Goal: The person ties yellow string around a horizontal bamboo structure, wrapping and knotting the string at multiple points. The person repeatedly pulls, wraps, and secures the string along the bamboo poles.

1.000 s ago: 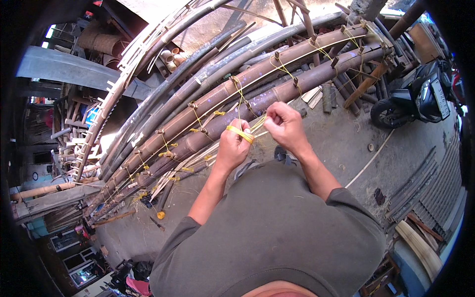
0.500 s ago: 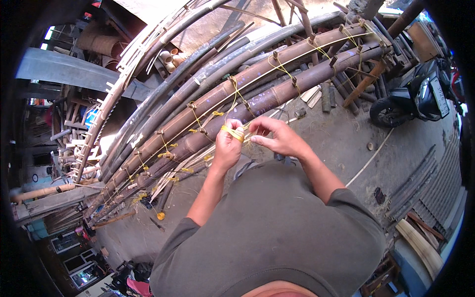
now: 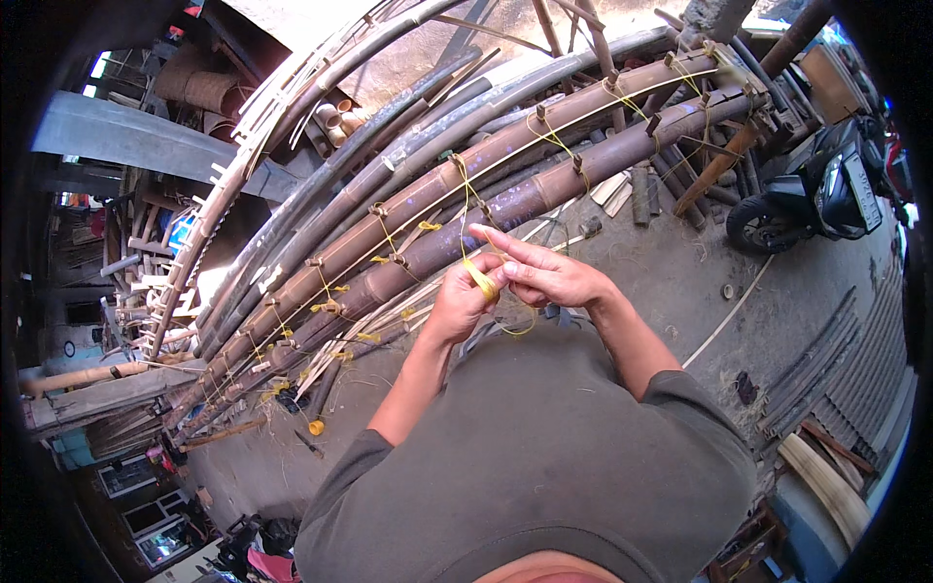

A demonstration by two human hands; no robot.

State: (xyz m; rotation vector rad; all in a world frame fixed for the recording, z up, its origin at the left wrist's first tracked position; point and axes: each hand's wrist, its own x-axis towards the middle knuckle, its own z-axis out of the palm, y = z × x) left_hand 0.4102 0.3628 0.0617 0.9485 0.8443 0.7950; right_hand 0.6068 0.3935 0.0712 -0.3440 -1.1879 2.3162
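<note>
My left hand is closed around a small bundle of yellow twine in front of my chest. Against it, my right hand pinches at the twine with the thumb, its index finger stretched out toward the poles. A thin strand rises from my hands to a peg on the two long brown bamboo poles, and a loose loop hangs below. Yellow twine laces the poles together, wound around short wooden pegs along their length. What lies between my thumb and fingers is partly hidden.
More dark bamboo poles lie stacked beyond. A motorcycle stands at the right, near a thin strip on the concrete floor. A yellow roll lies at lower left, and corrugated sheets rest at far right.
My hands have come together slightly lower and nearer my body. My right index finger has straightened, and the strand running up to the peg now shows more plainly.
</note>
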